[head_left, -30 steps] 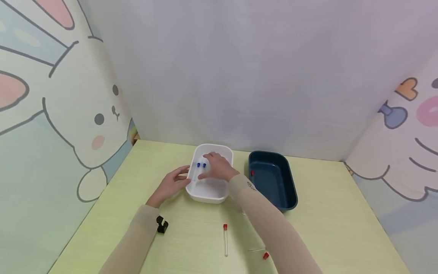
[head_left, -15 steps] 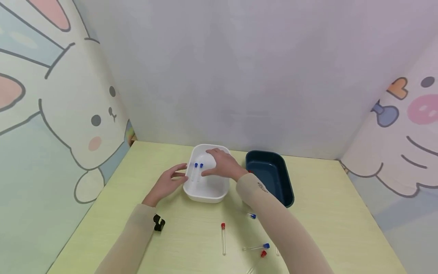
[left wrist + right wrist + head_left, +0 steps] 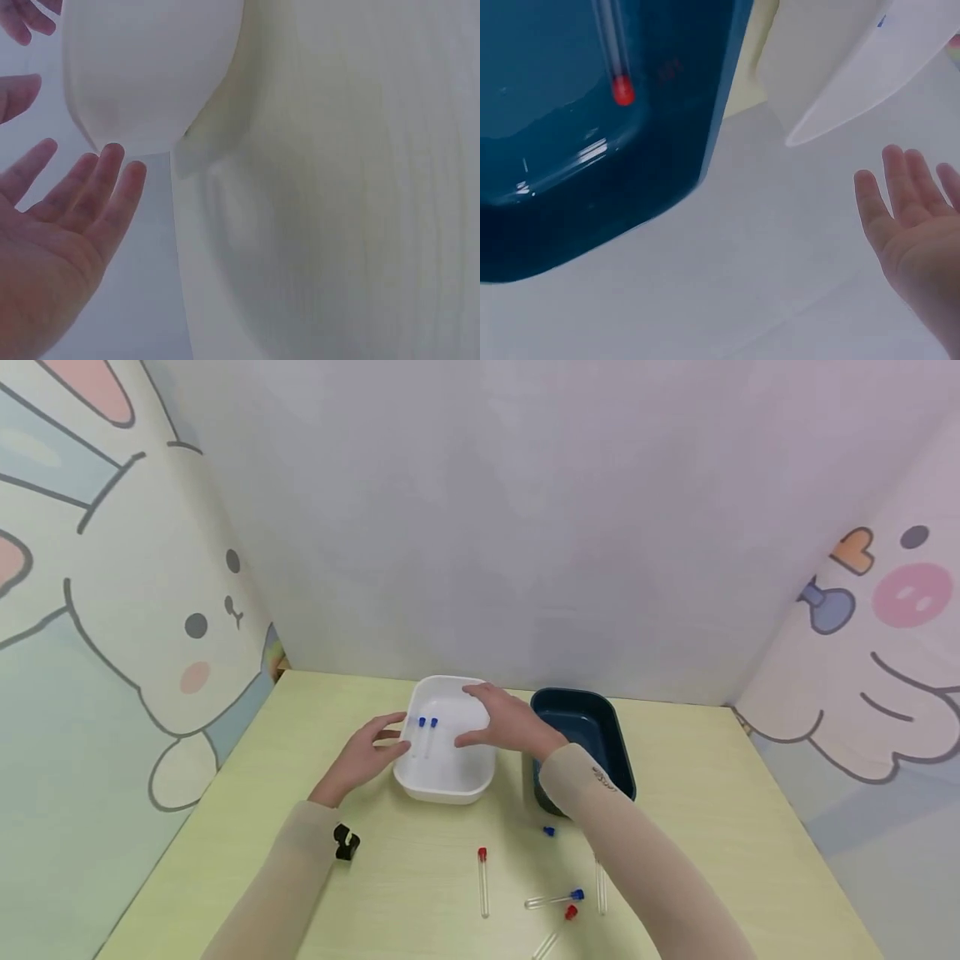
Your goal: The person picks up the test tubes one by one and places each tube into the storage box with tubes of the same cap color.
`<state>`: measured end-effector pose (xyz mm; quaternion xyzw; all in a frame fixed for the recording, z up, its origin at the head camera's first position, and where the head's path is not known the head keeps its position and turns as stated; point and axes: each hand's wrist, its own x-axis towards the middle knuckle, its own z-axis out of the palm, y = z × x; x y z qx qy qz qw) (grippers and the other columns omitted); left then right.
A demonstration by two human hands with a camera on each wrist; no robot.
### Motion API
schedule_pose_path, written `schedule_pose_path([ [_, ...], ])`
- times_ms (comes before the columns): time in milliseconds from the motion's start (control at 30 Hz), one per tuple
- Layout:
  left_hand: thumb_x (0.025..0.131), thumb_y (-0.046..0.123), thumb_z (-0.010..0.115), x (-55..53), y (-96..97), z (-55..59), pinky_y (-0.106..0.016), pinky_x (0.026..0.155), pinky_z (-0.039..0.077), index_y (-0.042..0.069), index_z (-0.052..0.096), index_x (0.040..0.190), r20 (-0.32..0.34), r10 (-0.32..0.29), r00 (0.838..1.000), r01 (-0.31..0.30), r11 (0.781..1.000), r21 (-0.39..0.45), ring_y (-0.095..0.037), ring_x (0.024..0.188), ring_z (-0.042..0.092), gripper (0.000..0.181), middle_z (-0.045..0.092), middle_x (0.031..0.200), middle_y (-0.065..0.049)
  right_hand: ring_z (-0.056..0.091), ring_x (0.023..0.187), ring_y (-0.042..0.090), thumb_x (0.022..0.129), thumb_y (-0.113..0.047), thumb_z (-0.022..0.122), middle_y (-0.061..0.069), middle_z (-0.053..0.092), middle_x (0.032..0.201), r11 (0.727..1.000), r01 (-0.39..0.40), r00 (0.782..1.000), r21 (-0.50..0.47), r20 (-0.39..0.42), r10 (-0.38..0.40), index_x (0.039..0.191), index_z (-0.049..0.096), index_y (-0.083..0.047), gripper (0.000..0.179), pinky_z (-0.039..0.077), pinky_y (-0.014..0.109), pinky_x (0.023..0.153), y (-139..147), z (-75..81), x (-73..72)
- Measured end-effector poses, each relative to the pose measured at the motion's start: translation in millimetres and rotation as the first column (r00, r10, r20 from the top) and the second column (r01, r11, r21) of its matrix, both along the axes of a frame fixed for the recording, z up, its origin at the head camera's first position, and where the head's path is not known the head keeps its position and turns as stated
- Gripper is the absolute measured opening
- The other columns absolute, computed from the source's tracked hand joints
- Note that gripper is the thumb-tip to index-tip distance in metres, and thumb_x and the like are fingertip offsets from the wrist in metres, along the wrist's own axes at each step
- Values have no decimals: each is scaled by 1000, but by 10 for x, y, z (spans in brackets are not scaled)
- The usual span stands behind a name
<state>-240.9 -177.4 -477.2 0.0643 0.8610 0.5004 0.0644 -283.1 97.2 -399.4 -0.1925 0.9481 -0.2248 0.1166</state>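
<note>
Inside the white tray (image 3: pixel 450 781) lie two clear tubes with blue caps (image 3: pixel 433 722), side by side near its left wall. My left hand (image 3: pixel 363 754) is at the tray's left rim, fingers apart and loosely bent; whether they touch the rim I cannot tell. Over the tray's right side is my right hand (image 3: pixel 513 725), thumb and fingers spread, with nothing held. To the right stands a dark blue tray (image 3: pixel 626 760), partly covered by my right sleeve. In the right wrist view, a red-capped tube (image 3: pixel 622 88) lies in it.
On the table in front are a red-capped tube (image 3: pixel 483 885), a blue-capped tube (image 3: pixel 555 900) and another red-capped tube (image 3: pixel 553 935). My right sleeve partly hides another tube (image 3: pixel 602 889). A blue cap (image 3: pixel 549 831) shows by the dark tray. A small black object (image 3: pixel 346 842) lies near my left sleeve.
My right hand has drawn back rightward, away from the two blue-capped tubes. The left hand stays by the rim. More tubes on the table have come out from behind my right sleeve.
</note>
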Motion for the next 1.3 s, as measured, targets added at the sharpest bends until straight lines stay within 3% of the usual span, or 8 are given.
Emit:
schedule_pose_path([
  [300,102,23,65,-39,9,-6,-53,105,57,13,39,158,6,-1,1000,2,1000,-14,-45,141,51,62,36,164,-18,43,150,26,76,-63,83,1,37,167,1000,11,1000,16,1,-11,160,37,-27,102,43,55,120,201,97,171],
  [600,103,22,63,-59,2,-54,-51,105,57,11,39,158,29,12,1000,-11,999,-44,-43,139,54,61,38,164,-19,46,146,28,79,-60,83,3,43,163,999,-33,999,25,-36,34,159,40,-23,98,45,55,118,408,159,362],
  [1000,103,20,62,-120,-7,-146,-47,104,58,10,37,160,52,6,999,-6,1000,-2,-42,136,56,62,42,161,-21,39,153,34,81,-58,81,6,46,162,995,-82,991,62,-104,88,157,44,-18,93,39,57,122,668,128,632],
  [1300,104,20,61,-147,2,-183,-49,104,58,12,36,160,55,2,999,-2,1000,-2,-42,138,55,62,43,160,-22,46,147,35,82,-59,80,9,50,158,991,-105,982,82,-146,117,154,48,-15,90,42,57,120,829,42,801],
])
